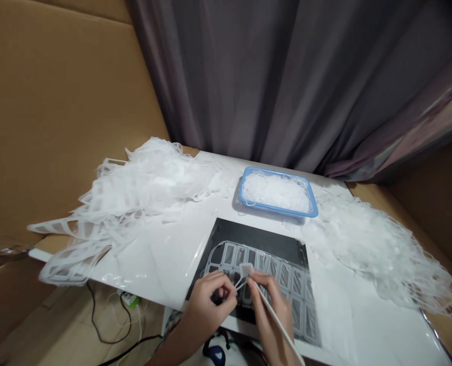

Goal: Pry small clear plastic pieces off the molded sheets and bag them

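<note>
A translucent sheet of frame-shaped pieces [273,263] lies on a black mat [256,235] at the table's front. Over its left part, my left hand [215,299] pinches one end of a thin white strip [240,282]. My right hand [269,300] is closed around a thin white stick [277,321], its fingertips beside a small pale piece [245,268] that is raised above the sheet. Whether the fingertips touch this piece is hard to tell.
A blue basket [313,206] full of thin white rings stands behind the mat. White frame sheets [145,183] are heaped at the left, translucent scraps [374,244] at the right. Cardboard [58,112] and a grey curtain [248,76] enclose the table [164,259]. Cables [96,320] lie below.
</note>
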A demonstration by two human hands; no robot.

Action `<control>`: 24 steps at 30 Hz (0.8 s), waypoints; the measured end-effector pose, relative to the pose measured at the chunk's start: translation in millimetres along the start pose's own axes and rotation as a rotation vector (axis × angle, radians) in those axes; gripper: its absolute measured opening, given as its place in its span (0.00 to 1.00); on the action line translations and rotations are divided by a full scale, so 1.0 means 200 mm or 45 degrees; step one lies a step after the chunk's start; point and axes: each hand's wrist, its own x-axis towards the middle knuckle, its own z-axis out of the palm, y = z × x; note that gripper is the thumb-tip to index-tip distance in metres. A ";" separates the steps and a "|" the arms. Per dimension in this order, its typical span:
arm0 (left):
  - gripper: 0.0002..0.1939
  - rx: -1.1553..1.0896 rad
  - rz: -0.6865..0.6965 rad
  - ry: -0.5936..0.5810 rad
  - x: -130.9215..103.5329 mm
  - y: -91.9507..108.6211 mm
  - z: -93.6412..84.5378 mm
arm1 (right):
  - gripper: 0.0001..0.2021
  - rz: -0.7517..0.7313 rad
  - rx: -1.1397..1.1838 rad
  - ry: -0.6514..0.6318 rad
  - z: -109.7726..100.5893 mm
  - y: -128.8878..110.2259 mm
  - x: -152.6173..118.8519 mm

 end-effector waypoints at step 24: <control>0.10 -0.237 0.240 -0.188 0.06 -0.03 -0.02 | 0.09 -0.049 0.264 -0.119 -0.01 0.05 0.03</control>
